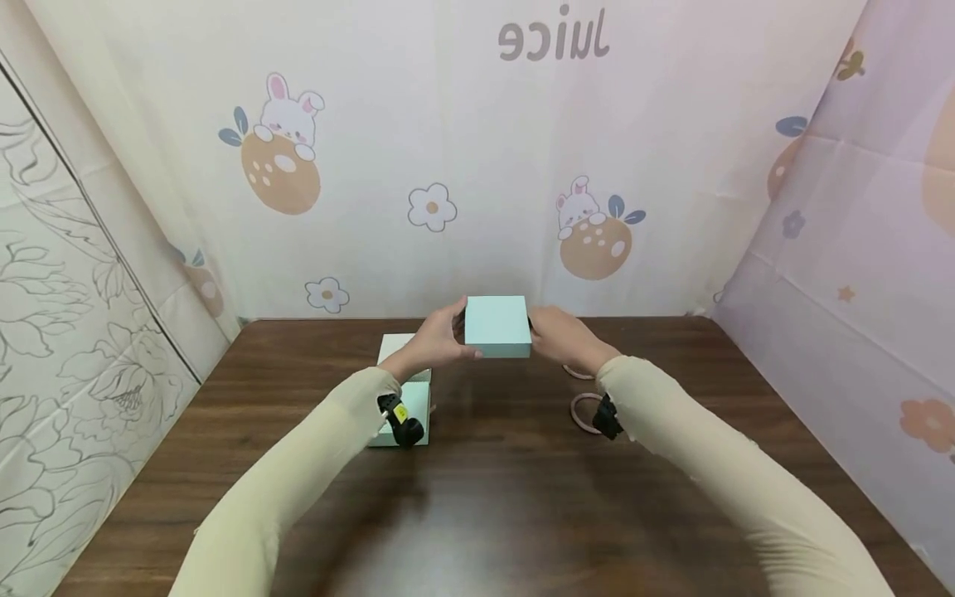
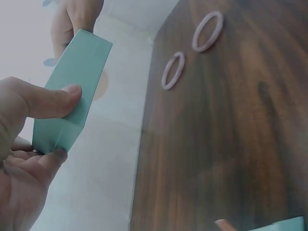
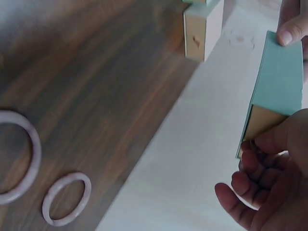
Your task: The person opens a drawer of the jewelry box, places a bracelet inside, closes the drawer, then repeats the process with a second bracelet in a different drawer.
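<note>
A mint-green box (image 1: 496,322) is held up above the back of the table between both hands. My left hand (image 1: 436,338) grips one end, thumb on one face and fingers on the opposite side, as the left wrist view shows. At the other end is a tan inner part (image 3: 263,120) of the box, framed by the green sleeve. My right hand (image 3: 276,168) pinches at this tan end with thumb and forefinger, its other fingers loosely bent. What the fingertips pinch there is mostly hidden.
Two pale pink bangles, a larger one (image 3: 36,154) and a smaller one (image 3: 87,190), lie on the wooden table (image 1: 492,497) at right. More mint boxes (image 1: 418,402) stand at left, partly behind the left forearm. A patterned curtain (image 1: 485,149) hangs along the back edge.
</note>
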The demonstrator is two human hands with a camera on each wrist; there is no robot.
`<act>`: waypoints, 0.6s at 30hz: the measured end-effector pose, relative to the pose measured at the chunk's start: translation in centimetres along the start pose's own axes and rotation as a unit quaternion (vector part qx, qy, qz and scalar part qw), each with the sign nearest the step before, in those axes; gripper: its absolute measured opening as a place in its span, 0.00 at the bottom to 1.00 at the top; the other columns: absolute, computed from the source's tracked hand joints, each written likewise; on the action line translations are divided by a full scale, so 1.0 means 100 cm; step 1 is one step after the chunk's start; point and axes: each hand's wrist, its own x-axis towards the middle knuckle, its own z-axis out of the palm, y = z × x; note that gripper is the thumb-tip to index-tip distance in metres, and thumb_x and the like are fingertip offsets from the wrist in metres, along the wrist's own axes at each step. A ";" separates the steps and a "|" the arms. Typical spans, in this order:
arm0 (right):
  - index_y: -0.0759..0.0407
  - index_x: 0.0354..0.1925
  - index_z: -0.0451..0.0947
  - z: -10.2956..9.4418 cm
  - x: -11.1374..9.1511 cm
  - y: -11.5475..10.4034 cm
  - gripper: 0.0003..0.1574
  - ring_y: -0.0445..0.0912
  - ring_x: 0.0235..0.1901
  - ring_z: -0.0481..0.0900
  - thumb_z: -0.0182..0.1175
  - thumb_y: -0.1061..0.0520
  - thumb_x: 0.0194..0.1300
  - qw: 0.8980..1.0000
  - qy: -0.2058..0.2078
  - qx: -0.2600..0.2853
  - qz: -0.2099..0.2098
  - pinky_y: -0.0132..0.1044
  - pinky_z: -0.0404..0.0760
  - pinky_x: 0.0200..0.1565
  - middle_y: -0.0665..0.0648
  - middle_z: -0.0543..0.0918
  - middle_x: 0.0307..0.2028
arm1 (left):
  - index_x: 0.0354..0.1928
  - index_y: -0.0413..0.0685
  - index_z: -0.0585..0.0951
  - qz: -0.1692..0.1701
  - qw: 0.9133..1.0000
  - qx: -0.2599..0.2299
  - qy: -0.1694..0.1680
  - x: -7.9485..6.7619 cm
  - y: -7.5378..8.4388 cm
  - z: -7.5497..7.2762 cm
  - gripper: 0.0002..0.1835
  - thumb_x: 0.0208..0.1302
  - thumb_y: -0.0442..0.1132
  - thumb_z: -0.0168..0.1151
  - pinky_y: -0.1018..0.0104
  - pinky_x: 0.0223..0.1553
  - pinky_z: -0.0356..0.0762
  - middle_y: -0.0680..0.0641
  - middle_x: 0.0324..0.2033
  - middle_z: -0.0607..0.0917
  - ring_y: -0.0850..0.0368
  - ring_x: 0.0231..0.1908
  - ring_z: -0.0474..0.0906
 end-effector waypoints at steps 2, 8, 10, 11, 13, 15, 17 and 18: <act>0.63 0.63 0.70 -0.002 0.009 0.005 0.25 0.56 0.54 0.76 0.46 0.52 0.75 1.000 -0.001 0.004 0.001 0.52 0.70 0.56 0.63 0.78 0.55 | 0.73 0.36 0.44 -0.002 1.000 -0.003 0.007 0.008 -0.001 -0.002 0.55 0.52 0.30 0.72 0.61 0.61 0.62 0.40 0.72 0.50 0.47 0.68 0.56; 0.63 0.66 0.67 -0.005 0.028 0.018 0.26 0.59 0.59 0.70 0.46 0.54 0.75 0.999 -0.008 0.024 0.025 0.54 0.65 0.60 0.65 0.73 0.60 | 0.73 0.35 0.44 -0.009 0.999 -0.043 0.024 0.027 -0.006 -0.004 0.54 0.51 0.26 0.71 0.60 0.61 0.63 0.40 0.72 0.52 0.47 0.68 0.55; 0.64 0.66 0.66 -0.004 0.033 0.022 0.26 0.60 0.60 0.69 0.47 0.55 0.75 0.999 -0.010 0.031 0.030 0.54 0.64 0.60 0.66 0.73 0.60 | 0.73 0.33 0.48 -0.002 0.998 -0.053 0.028 0.031 -0.009 -0.003 0.52 0.51 0.24 0.70 0.59 0.60 0.65 0.38 0.70 0.58 0.47 0.67 0.58; 0.63 0.66 0.66 -0.002 0.036 0.024 0.26 0.60 0.60 0.69 0.47 0.55 0.74 0.999 -0.011 0.035 0.034 0.54 0.64 0.60 0.66 0.73 0.60 | 0.72 0.33 0.50 0.001 0.998 -0.054 0.031 0.033 -0.011 -0.002 0.50 0.50 0.23 0.70 0.58 0.59 0.66 0.38 0.68 0.62 0.47 0.66 0.60; 0.64 0.66 0.66 0.001 0.041 0.029 0.26 0.60 0.60 0.69 0.48 0.55 0.74 0.999 -0.012 0.035 0.040 0.53 0.64 0.60 0.66 0.73 0.60 | 0.70 0.32 0.55 0.006 0.998 -0.055 0.036 0.038 -0.016 0.000 0.47 0.50 0.23 0.70 0.58 0.58 0.67 0.38 0.65 0.66 0.47 0.65 0.62; 0.65 0.64 0.68 0.006 0.044 0.035 0.25 0.60 0.60 0.69 0.49 0.57 0.74 0.998 -0.015 0.035 0.045 0.53 0.64 0.60 0.66 0.73 0.59 | 0.69 0.34 0.59 0.006 0.997 -0.062 0.035 0.044 -0.023 0.005 0.43 0.51 0.22 0.69 0.58 0.57 0.69 0.38 0.63 0.69 0.47 0.64 0.64; 0.64 0.64 0.68 0.011 0.047 0.040 0.24 0.60 0.60 0.69 0.49 0.57 0.73 0.998 -0.020 0.033 0.058 0.54 0.65 0.60 0.66 0.74 0.59 | 0.70 0.33 0.56 -0.007 0.997 -0.066 0.035 0.048 -0.031 0.008 0.44 0.52 0.23 0.68 0.58 0.57 0.68 0.37 0.65 0.66 0.45 0.65 0.62; 0.64 0.64 0.68 0.014 0.049 0.042 0.24 0.60 0.60 0.69 0.49 0.56 0.73 0.997 -0.023 0.033 0.065 0.54 0.65 0.60 0.66 0.74 0.59 | 0.71 0.33 0.55 -0.014 0.997 -0.069 0.034 0.050 -0.034 0.010 0.45 0.53 0.23 0.68 0.58 0.57 0.68 0.37 0.67 0.63 0.45 0.66 0.61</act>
